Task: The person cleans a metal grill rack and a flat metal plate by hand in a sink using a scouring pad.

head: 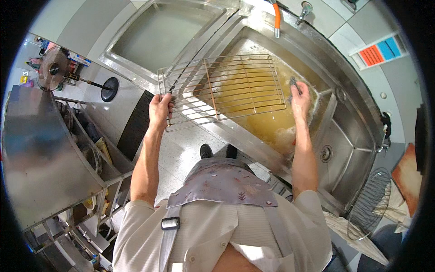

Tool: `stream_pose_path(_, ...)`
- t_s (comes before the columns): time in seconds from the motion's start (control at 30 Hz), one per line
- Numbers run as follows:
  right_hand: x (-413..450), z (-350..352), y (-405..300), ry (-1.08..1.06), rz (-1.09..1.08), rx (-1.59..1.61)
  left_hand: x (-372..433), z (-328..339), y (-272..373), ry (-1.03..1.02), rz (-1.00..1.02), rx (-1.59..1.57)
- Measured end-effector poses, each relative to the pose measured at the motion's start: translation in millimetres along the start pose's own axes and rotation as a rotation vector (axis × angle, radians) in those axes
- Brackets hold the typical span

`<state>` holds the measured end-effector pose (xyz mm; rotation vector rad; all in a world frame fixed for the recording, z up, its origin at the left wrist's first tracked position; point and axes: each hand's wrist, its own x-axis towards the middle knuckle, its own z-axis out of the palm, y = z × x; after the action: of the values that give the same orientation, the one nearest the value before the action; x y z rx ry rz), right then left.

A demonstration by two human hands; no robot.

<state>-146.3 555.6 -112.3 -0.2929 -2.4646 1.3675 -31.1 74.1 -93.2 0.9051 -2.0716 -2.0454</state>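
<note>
My left hand (160,109) grips the near left corner of a metal wire rack (224,86), which is tilted over the middle sink basin. Beyond the rack's right end, my right hand (300,96) holds a dark grey metal scouring pad (293,81) between thumb and fingers. Beneath both lies the stainless steel sink (234,131), its middle basin filled with cloudy yellow water (261,119) and some foam. The pad and the rack are apart. Over the far side of this basin hangs an orange faucet spout (277,17) with a metal tip.
At the upper left, another basin (163,37) holds greyish water. A basin with a drain (326,153) is on the right, beside a wire basket (370,204). A steel counter (51,163) with shelves stands left, near a pedestal fan (53,69). A faucet (304,13) is on the wall.
</note>
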Motion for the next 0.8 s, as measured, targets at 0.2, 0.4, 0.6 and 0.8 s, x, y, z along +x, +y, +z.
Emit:
stream_pose_path(0.2,-83.4,93.9,-96.7,-0.187,-0.384,-0.288,-1.8,5.0,-4.0,0.035,0.062,0.071)
stream_pose_path(0.4,-173.7,168.6,-159.6,-0.489,-0.579,-0.344,-5.8,4.5,4.8,0.072,0.057,0.323)
stream_pose_path(0.6,-162.9,199.4,-158.9,-0.445,-0.894,-0.409,2.0,0.9,-10.0,0.113,0.190,0.454)
stream_pose_path(0.8,-156.0,195.3,-161.2,-0.454,-0.653,-0.446,-8.9,11.6,-15.0,0.155,0.264,0.508)
